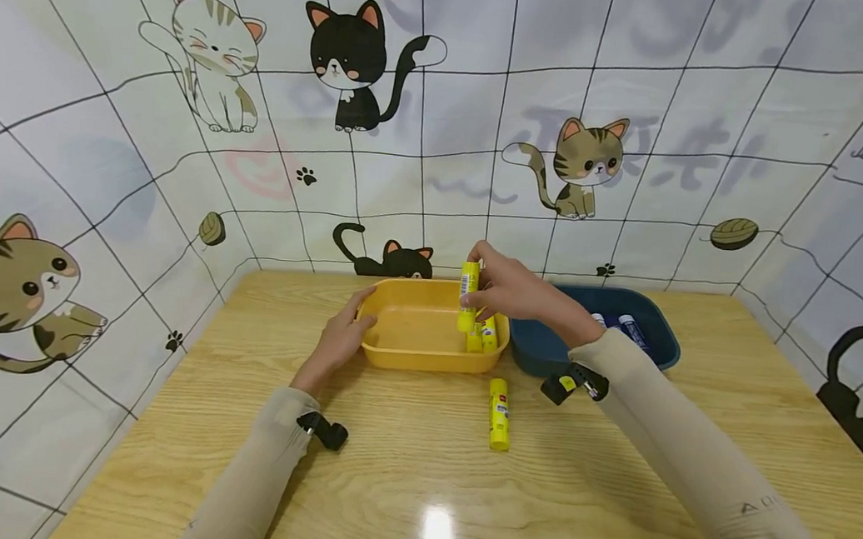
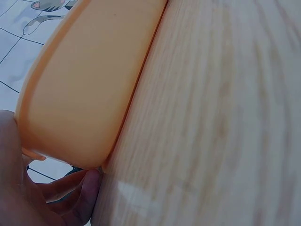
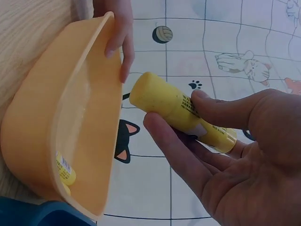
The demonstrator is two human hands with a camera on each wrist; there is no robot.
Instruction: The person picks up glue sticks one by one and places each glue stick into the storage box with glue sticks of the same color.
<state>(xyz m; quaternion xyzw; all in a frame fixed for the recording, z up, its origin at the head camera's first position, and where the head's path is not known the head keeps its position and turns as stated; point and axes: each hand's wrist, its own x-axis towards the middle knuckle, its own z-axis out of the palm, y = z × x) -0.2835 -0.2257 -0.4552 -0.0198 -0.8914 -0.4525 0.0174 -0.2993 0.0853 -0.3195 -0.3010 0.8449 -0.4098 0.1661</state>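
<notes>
My right hand holds a yellow glue stick upright over the right side of a yellow plastic bin. In the right wrist view, the thumb and fingers pinch that glue stick around its barrel. My left hand grips the left end of the bin, its thumb at the rim. The left wrist view shows its fingers curled against the bin's outer wall. Inside the bin, at its right end, lie yellow glue sticks. Another yellow glue stick lies on the table in front.
A dark blue bin stands right beside the yellow one, partly hidden by my right forearm. White-and-blue tubes lie in it. A cat-print cloth wall rises behind the wooden table.
</notes>
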